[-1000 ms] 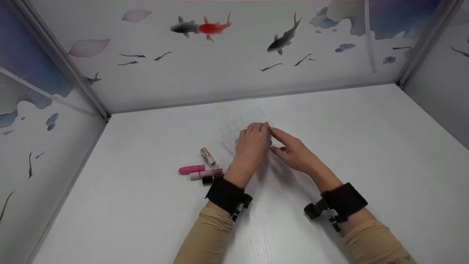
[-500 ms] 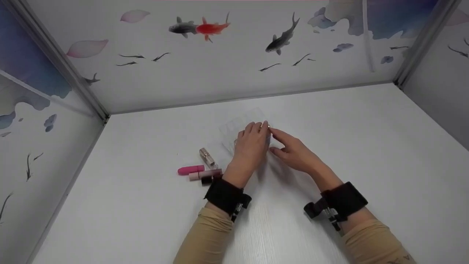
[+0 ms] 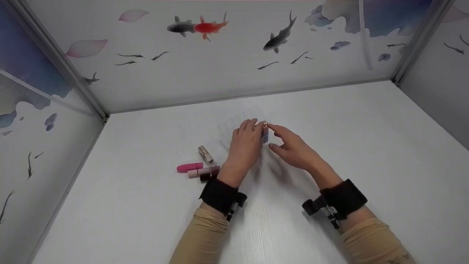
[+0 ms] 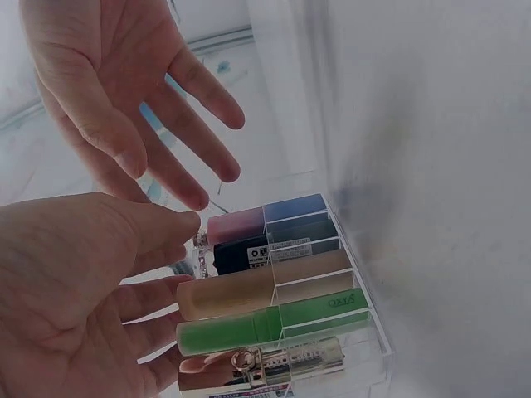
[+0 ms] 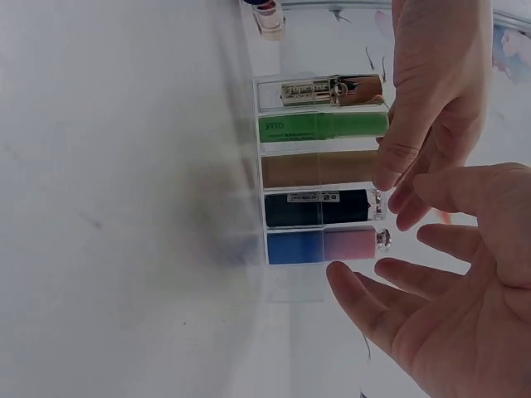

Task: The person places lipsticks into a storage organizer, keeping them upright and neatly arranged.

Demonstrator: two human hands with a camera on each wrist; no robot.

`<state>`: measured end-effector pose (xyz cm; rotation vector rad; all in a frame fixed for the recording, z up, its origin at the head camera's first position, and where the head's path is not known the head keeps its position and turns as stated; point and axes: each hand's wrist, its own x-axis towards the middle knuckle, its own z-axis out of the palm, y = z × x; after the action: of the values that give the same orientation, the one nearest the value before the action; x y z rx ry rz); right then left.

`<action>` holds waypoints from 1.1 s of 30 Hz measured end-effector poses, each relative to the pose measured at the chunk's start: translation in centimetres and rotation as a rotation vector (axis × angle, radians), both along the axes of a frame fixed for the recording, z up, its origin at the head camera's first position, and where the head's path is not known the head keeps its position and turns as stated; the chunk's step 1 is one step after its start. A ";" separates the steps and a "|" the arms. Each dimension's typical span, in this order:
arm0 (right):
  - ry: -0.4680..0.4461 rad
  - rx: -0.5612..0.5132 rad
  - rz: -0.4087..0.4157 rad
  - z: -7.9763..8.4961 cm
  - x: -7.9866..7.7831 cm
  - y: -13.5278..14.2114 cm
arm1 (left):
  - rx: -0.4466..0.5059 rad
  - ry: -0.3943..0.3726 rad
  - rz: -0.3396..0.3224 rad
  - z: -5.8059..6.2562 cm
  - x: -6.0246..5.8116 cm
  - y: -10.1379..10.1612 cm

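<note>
A clear plastic lipstick organizer [image 3: 224,126] stands on the white table, its near row filled with upright cosmetic tubes. In the right wrist view these are a gold lipstick [image 5: 332,89], a green tube [image 5: 323,127], a brown tube [image 5: 315,169], a black tube [image 5: 315,210] and a blue-and-pink tube [image 5: 348,245] with a silvery knob. My left hand [image 3: 245,146] lies over the organizer, its thumb and relaxed fingers at the tube tops. Beside the blue-and-pink tube, my right hand [image 3: 295,148] has its fingers extended and spread, index fingertip close to the knob.
Left of my left wrist lie a hot-pink tube [image 3: 189,167], a pale pink lip gloss tube [image 3: 201,171], a black-capped tube [image 3: 207,177] partly behind the wrist, and a gold-capped clear tube [image 3: 206,154]. A fish-printed wall [image 3: 234,73] borders the table's far edge.
My left hand has shifted slightly left and away from the right hand, uncovering more of the blue-and-pink tube. The right hand stays beside it, almost unmoved.
</note>
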<state>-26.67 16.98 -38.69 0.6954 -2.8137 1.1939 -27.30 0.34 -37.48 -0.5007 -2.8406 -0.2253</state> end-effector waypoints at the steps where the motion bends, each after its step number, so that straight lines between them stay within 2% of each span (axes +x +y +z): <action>1: -0.008 0.003 -0.006 0.1 0.1 0.0 | 0.004 0.000 0.001 0.1 0.1 -0.2; 5: -0.046 -0.005 -0.023 0.5 0.3 -0.1 | 0.037 -0.005 -0.009 1.0 0.5 -0.8; 8: -0.065 -0.022 -0.022 0.7 0.5 -0.3 | 0.096 -0.034 -0.046 1.7 1.0 -1.6; 13: -0.070 -0.051 0.016 0.7 0.9 -0.8 | 0.195 -0.175 -0.112 2.9 2.0 -3.7; 16: -0.074 -0.046 0.044 0.6 1.1 -1.2 | 0.230 -0.260 -0.114 3.6 2.5 -5.2; 19: -0.081 -0.027 0.072 0.6 1.4 -1.8 | 0.253 -0.302 -0.111 4.1 2.8 -6.7; 23: -0.096 -0.008 0.116 0.7 1.7 -2.7 | 0.243 -0.332 -0.114 4.3 3.1 -8.5; 26: -0.114 0.012 0.156 1.0 2.0 -3.7 | 0.219 -0.407 -0.100 4.2 3.2 -9.6; 30: -0.157 0.085 0.225 1.2 2.4 -5.1 | 0.117 -0.515 -0.030 3.9 3.6 -10.3; 33: -0.193 0.153 0.284 1.3 2.6 -6.3 | 0.019 -0.543 0.016 3.6 3.7 -10.4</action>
<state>-24.10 10.67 -37.44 1.0760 -3.0711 1.1429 -23.62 -10.05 -33.86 -0.4691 -3.3604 -0.4449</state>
